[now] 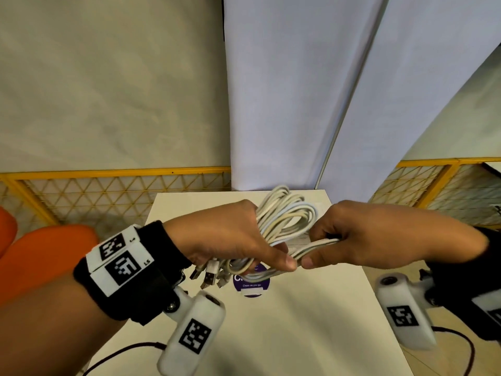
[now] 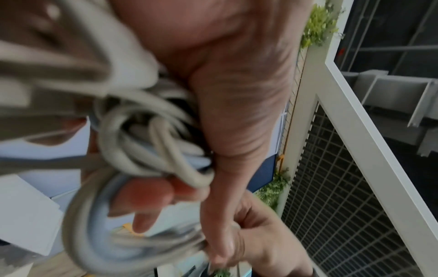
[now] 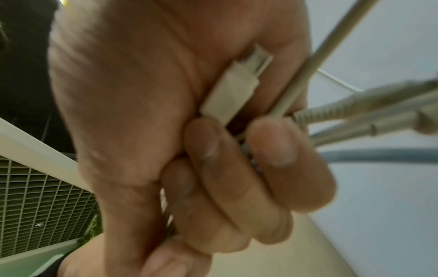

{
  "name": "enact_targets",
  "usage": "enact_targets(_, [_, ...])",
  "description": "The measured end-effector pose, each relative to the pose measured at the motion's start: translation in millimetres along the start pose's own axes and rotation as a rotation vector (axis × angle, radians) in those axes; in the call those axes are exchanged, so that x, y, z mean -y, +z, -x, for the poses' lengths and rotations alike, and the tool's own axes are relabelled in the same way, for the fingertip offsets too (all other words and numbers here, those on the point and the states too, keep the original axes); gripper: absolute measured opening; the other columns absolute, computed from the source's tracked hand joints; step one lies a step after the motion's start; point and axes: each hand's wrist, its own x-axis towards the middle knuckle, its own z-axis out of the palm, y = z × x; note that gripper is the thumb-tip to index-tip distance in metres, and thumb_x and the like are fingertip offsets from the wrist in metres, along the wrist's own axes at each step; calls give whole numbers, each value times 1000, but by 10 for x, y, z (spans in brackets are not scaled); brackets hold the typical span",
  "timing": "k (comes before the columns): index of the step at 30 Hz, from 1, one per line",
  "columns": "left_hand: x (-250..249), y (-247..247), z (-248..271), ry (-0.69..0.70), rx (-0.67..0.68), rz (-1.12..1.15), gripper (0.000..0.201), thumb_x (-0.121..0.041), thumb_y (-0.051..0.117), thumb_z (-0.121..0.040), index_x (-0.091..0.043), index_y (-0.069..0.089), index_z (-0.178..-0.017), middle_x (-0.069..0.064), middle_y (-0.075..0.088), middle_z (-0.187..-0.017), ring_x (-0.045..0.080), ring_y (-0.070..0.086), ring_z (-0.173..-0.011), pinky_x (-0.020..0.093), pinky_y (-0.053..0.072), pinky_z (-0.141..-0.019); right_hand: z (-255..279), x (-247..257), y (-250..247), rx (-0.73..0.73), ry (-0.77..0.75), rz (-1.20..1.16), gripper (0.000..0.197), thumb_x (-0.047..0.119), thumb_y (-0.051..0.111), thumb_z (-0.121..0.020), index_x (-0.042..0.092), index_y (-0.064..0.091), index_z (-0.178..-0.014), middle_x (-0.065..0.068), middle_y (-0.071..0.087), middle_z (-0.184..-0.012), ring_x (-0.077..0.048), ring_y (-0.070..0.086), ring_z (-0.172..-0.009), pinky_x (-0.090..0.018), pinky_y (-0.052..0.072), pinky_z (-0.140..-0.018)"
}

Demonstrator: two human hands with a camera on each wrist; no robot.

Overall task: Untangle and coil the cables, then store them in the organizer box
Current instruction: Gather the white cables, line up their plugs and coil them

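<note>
Held up over the white table [image 1: 298, 321], the bundle of white cables [image 1: 284, 215] sits between both hands. The left hand [image 1: 230, 234] wraps its fingers round the looped middle, USB plugs [image 1: 208, 276] dangling below it; the right hand [image 1: 360, 237] curls its fingers round a few strands and a connector [image 3: 234, 88], thumb pressing them. The cables look light, limp and smooth, likely to spring loose, so a grip across all loops at the crossing seems safest. A purple sticker [image 1: 252, 284] lies on the table; yellow mesh fencing [image 1: 108, 196] and pale curtains [image 1: 284, 90] stand beyond, an orange seat [image 1: 46, 256] at left. No organizer box shows.
</note>
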Motion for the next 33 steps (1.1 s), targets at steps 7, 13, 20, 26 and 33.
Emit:
enact_targets(7, [118, 102, -35, -58, 20, -132, 45, -38, 91, -68, -4, 69, -86, 16, 72, -80, 15, 59, -62, 31, 47, -65, -39, -33, -115, 21, 60, 29, 53, 70, 55, -83, 18, 64, -76, -6, 57, -70, -8, 45, -58, -29, 41, -60])
enact_targets(13, [202, 171, -77, -87, 28, -134, 37, -32, 91, -67, -7, 73, -87, 8, 71, -74, 13, 58, -56, 28, 47, -61, -77, 8, -130, 73, 46, 39, 49, 63, 56, -87, 18, 62, -72, 5, 42, -57, -8, 38, -53, -23, 36, -57])
enact_targets(20, [304, 307, -137, -142, 49, -72, 31, -22, 87, -68, -5, 73, -90, 4, 68, -70, 13, 55, -49, 27, 45, -58, -89, 96, -176, 84, 88, 148, 49, 67, 59, -84, 20, 66, -73, 6, 44, -55, -8, 40, -49, -23, 36, -55])
enact_targets(26, [320, 384, -144, -200, -5, 54, 21, -19, 88, -66, -8, 72, -74, 0, 62, -57, 14, 52, -45, 27, 43, -58, -20, 205, -137, -57, 136, 403, 51, 73, 54, -83, 24, 67, -84, 6, 62, -72, -9, 59, -69, -26, 47, -63])
enact_targets(33, [322, 454, -112, -192, 100, 148, 27, -20, 89, -67, -14, 63, -65, 1, 58, -54, 15, 49, -46, 31, 40, -62, 51, 281, -156, -112, 107, 487, 54, 78, 50, -81, 25, 62, -81, 7, 57, -69, -7, 54, -68, -24, 42, -59])
